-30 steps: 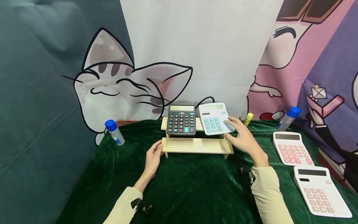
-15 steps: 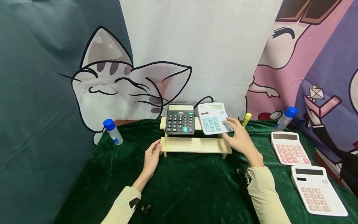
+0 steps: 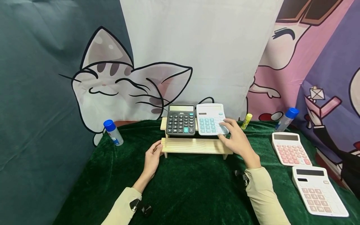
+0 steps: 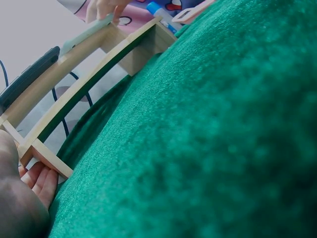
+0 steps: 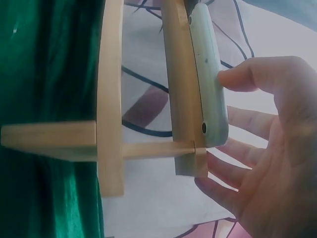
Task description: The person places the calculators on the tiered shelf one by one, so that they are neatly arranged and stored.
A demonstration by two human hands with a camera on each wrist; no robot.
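One white calculator (image 3: 209, 117) with rounded corners sits on the upper board of a smooth wooden stand (image 3: 197, 146), its right side held between the thumb and fingers of the right hand (image 3: 237, 140). Just left of it is a black calculator (image 3: 181, 120) (blocky, thickly keyed), while the bent fingers of the left hand (image 3: 152, 161) grip the stand's lower left end. Velvety green cloth (image 3: 194, 187) spreads beneath, a blue-capped round bottle (image 3: 113, 133) at left.
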